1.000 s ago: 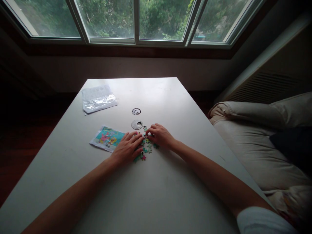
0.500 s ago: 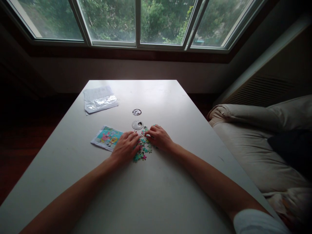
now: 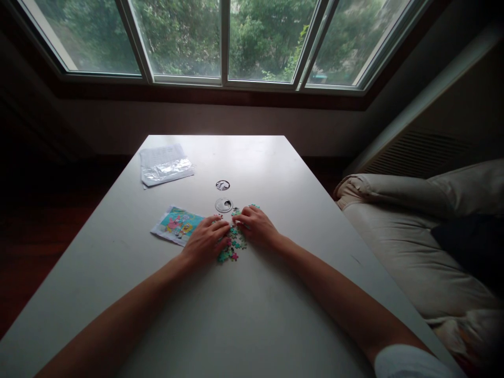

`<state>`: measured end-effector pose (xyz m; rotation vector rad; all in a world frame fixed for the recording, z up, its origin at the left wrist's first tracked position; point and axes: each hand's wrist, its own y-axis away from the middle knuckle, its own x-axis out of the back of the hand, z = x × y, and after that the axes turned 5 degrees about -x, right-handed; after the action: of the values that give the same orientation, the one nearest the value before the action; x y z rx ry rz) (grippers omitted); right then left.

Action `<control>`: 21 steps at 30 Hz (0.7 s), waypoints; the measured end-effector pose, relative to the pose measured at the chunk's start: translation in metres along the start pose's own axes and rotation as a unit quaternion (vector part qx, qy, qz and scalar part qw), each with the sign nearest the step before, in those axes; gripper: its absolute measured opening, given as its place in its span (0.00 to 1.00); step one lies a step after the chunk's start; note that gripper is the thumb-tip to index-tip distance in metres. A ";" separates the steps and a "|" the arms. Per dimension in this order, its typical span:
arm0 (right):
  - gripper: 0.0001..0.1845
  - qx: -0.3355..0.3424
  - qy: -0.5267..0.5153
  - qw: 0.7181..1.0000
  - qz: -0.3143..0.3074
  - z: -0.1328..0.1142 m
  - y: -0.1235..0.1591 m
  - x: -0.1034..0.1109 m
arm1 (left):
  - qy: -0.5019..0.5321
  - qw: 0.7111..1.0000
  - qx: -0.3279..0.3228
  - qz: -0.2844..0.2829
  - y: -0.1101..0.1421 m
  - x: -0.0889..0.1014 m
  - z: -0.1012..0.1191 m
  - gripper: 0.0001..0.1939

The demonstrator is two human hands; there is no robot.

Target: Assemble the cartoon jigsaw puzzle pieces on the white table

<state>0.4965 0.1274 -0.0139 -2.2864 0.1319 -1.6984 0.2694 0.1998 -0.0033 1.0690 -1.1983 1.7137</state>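
A small heap of loose jigsaw pieces [image 3: 233, 247], teal, pink and yellow, lies in the middle of the white table [image 3: 252, 310]. My left hand [image 3: 205, 240] rests palm down on the heap's left side, fingers spread over the pieces. My right hand [image 3: 255, 226] lies on the heap's right side, fingertips touching pieces at its top. Whether either hand pinches a piece is hidden by the fingers. A colourful cartoon picture card [image 3: 177, 224] lies flat just left of my left hand.
A round cap [image 3: 223, 205] and a round cable hole [image 3: 222, 185] sit just beyond the heap. A clear plastic bag on a printed sheet [image 3: 165, 165] lies at the far left. A pale cushioned sofa [image 3: 417, 236] stands right of the table. Windows run along the far wall.
Both hands stay on the heap, shifting slightly among the pieces. The camera has tilted a little, so the table sits lower in view.
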 end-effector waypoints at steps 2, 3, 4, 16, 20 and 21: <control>0.12 -0.014 0.005 1.000 0.003 0.001 0.000 0.001 | 0.004 1.000 -0.001 -0.002 0.000 0.001 0.000 0.15; 0.12 -0.018 0.003 1.000 0.004 0.001 0.000 0.001 | 0.006 1.000 0.000 -0.001 0.000 0.001 0.000 0.15; 0.12 -0.018 -0.001 1.000 0.004 0.002 0.000 0.001 | 0.008 1.000 0.000 0.001 -0.001 0.001 0.000 0.15; 0.07 0.035 -0.045 0.996 -0.066 0.009 -0.033 0.010 | 0.016 1.000 0.002 0.005 -0.002 0.002 -0.004 0.16; 0.13 0.045 -0.052 0.996 -0.064 0.009 -0.034 0.006 | 0.017 1.000 0.002 0.009 -0.002 0.002 -0.006 0.17; 0.11 0.048 -0.052 0.995 -0.066 0.008 -0.034 0.006 | 0.018 1.000 0.001 0.009 -0.002 0.002 -0.007 0.17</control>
<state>0.5028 0.1596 -0.0011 -2.3509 -0.1214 -1.6047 0.2691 0.2067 -0.0026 1.0269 -1.1875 1.7407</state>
